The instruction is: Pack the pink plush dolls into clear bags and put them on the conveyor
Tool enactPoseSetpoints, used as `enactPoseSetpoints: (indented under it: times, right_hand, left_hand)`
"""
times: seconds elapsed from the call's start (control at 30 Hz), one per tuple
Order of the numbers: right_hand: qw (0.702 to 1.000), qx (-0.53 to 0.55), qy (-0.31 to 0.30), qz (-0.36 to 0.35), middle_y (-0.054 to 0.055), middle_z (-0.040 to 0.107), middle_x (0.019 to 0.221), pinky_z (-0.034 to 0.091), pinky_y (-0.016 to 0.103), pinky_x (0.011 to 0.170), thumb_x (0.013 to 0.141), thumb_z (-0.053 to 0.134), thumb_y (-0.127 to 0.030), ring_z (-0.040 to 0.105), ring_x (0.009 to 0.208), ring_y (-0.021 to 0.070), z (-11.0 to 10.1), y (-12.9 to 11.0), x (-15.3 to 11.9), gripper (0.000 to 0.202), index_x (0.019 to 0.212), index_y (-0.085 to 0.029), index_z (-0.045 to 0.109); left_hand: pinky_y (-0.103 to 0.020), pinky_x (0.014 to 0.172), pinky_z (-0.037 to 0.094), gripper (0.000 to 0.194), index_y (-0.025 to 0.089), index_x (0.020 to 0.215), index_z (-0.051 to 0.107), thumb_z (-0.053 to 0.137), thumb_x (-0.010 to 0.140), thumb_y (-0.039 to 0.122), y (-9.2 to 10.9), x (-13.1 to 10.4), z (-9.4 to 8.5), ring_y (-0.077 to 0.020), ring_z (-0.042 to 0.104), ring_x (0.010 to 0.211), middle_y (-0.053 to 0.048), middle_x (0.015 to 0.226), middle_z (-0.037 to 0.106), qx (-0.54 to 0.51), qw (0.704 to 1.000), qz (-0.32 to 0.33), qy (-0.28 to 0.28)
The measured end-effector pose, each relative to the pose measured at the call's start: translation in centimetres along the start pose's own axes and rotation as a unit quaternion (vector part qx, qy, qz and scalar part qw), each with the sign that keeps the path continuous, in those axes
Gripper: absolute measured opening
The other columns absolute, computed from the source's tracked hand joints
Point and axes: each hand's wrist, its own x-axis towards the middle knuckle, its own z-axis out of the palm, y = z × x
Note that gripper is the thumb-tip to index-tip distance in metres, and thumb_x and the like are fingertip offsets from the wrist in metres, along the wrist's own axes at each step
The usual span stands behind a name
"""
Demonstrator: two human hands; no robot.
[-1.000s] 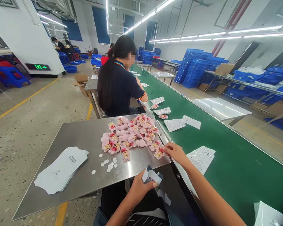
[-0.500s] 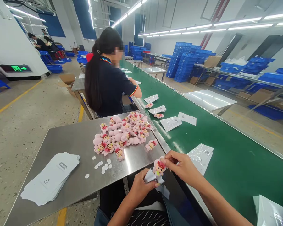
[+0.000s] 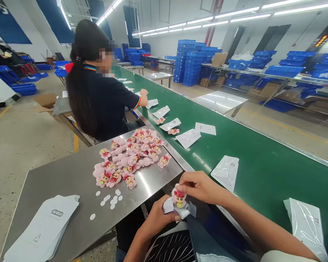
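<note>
Steel table at lower left, pink dolls heaped mid-frame, white discs beside them, bag stack bottom left, green belt right, seated person upper left, blue crates upper centre.

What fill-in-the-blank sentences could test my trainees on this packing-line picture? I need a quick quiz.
1. The right hand pushes a small plush doll into a white ____ held by the left hand.
2. The pile of dolls lies on a steel ____.
3. The conveyor belt is ____ in colour.
4. The small round stickers are ____.

Missing words: bag; table; green; white
</note>
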Motion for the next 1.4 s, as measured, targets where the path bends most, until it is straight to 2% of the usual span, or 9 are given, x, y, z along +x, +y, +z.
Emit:
enactPoseSetpoints:
  times: [0.2, 0.43, 0.53, 0.63, 0.77, 0.97, 1.07, 1.2, 1.4]
  right_hand:
    - [0.988, -0.143, -0.016, -0.055, 0.003, 0.056, 0.076, 0.039, 0.025, 0.066, 0.092, 0.040, -0.031, 0.050, 0.070, 0.0123, 2.3, 0.5, -1.6, 0.028, 0.080, -0.017, 0.062]
    - [0.990, -0.139, -0.008, -0.029, 0.005, 0.040, 0.135, 0.024, 0.042, 0.104, 0.086, 0.049, -0.044, 0.030, 0.126, 0.0275, 2.2, 0.5, -4.5, 0.033, 0.081, -0.019, 0.069]
    - [0.994, -0.105, 0.019, -0.011, 0.007, 0.053, 0.122, 0.036, 0.034, 0.096, 0.092, 0.040, -0.036, 0.049, 0.109, 0.0199, -0.2, 1.3, -5.4, 0.034, 0.082, -0.017, 0.066]
    - [0.986, -0.113, 0.111, 0.045, 0.006, 0.061, 0.091, 0.044, 0.025, 0.071, 0.093, 0.035, -0.039, 0.057, 0.079, 0.0136, -3.8, 3.6, -5.8, 0.036, 0.082, -0.017, 0.061]
    - [0.946, -0.225, 0.189, 0.136, 0.002, 0.052, 0.065, 0.037, 0.025, 0.056, 0.091, 0.031, -0.048, 0.047, 0.057, 0.0123, -8.4, 9.1, -5.6, 0.046, 0.063, -0.018, 0.049]
    - [0.935, -0.213, 0.027, 0.282, 0.003, 0.065, 0.082, 0.044, 0.027, 0.064, 0.078, 0.043, -0.062, 0.059, 0.075, 0.0197, -16.7, 18.4, -3.7, 0.046, 0.083, -0.022, 0.064]
    - [0.898, -0.254, 0.058, 0.354, 0.007, 0.059, 0.116, 0.042, 0.035, 0.084, 0.078, 0.041, -0.063, 0.054, 0.105, 0.0279, -20.2, 22.3, -0.5, 0.056, 0.113, -0.023, 0.059]
    - [0.888, -0.273, 0.097, 0.357, 0.011, 0.027, 0.144, 0.031, 0.043, 0.099, 0.077, 0.042, -0.064, 0.028, 0.129, 0.0317, -20.6, 26.1, 4.0, 0.075, 0.136, -0.017, 0.036]
    - [0.902, -0.259, 0.136, 0.319, 0.011, 0.047, 0.131, 0.033, 0.041, 0.096, 0.087, 0.039, -0.047, 0.041, 0.120, 0.0295, -18.8, 26.6, 4.6, 0.047, 0.121, -0.018, 0.054]
  left_hand:
    - [-0.023, 0.068, 0.039, 0.040, 0.013, 0.097, 0.059, 0.074, 0.063, 0.027, -1.0, 0.5, 1.1, -0.0146, 0.049, 0.075, 0.000, 0.083, 0.059, -0.060, 0.998, 0.012, -0.010]
    - [-0.028, 0.073, 0.045, 0.032, 0.014, 0.097, 0.061, 0.068, 0.069, 0.029, 1.3, 2.4, 3.8, -0.0197, 0.057, 0.079, -0.002, 0.086, 0.065, 0.056, 0.997, 0.038, -0.023]
    - [-0.034, 0.088, 0.043, 0.055, 0.017, 0.115, 0.056, 0.072, 0.065, 0.033, 3.4, 3.5, 4.7, -0.0259, 0.057, 0.099, -0.006, 0.108, 0.064, 0.106, 0.988, 0.082, -0.077]
    - [-0.040, 0.106, 0.027, 0.084, 0.021, 0.139, 0.027, 0.066, 0.069, 0.046, 4.8, 4.3, 4.0, -0.0286, 0.034, 0.128, -0.009, 0.141, 0.038, 0.081, 0.987, 0.118, -0.067]
    - [-0.039, 0.111, 0.019, 0.061, 0.024, 0.140, 0.022, 0.042, 0.086, 0.046, 5.4, 4.8, 2.0, -0.0220, 0.020, 0.136, -0.005, 0.147, 0.027, 0.089, 0.992, 0.085, -0.007]
    - [-0.040, 0.110, 0.023, 0.055, 0.025, 0.135, 0.035, 0.042, 0.086, 0.047, 3.0, 5.7, 1.3, -0.0230, 0.024, 0.134, -0.004, 0.144, 0.033, 0.126, 0.991, 0.042, 0.024]
    - [-0.041, 0.109, 0.026, 0.054, 0.023, 0.132, 0.041, 0.043, 0.085, 0.049, 1.4, 6.4, 1.2, -0.0238, 0.031, 0.131, -0.005, 0.141, 0.039, 0.139, 0.987, 0.059, 0.060]
    - [-0.040, 0.107, 0.030, 0.055, 0.023, 0.129, 0.046, 0.044, 0.083, 0.052, 0.7, 7.2, 1.0, -0.0249, 0.037, 0.128, -0.006, 0.138, 0.044, 0.150, 0.982, 0.076, 0.085]
    - [-0.040, 0.104, 0.034, 0.049, 0.024, 0.122, 0.053, 0.047, 0.082, 0.051, 1.2, 8.1, 1.1, -0.0266, 0.045, 0.121, -0.006, 0.132, 0.051, 0.138, 0.983, 0.071, 0.096]
